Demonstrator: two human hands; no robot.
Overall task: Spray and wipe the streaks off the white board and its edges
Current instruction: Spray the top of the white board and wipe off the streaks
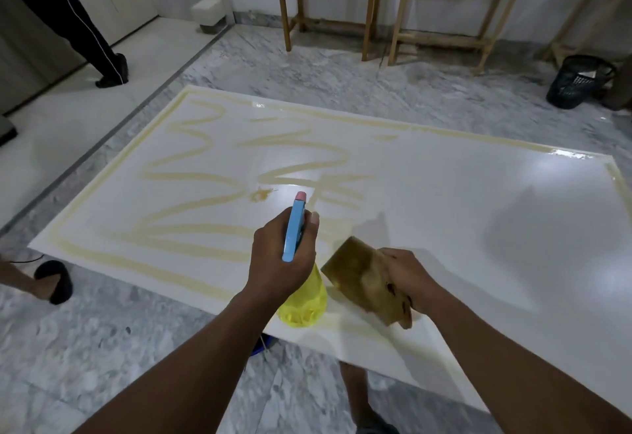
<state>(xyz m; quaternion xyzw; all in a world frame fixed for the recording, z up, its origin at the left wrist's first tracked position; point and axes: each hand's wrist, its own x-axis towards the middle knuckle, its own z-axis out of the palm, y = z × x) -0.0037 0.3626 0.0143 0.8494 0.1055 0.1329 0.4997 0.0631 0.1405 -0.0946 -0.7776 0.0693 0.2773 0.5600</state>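
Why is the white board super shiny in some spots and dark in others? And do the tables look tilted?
In the head view, light bounces off the glossy white board as bright glare near its far edge. In the same view a soft grey shadow lies across its right part. The wide lens also makes the wooden tables at the top lean.

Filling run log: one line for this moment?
left hand grips spray bottle | right hand holds brown cloth | white board: streaks left

Arms bare up to the frame edge; left hand [284, 259] and right hand [408, 276] ungloved; shin [355, 385] bare.
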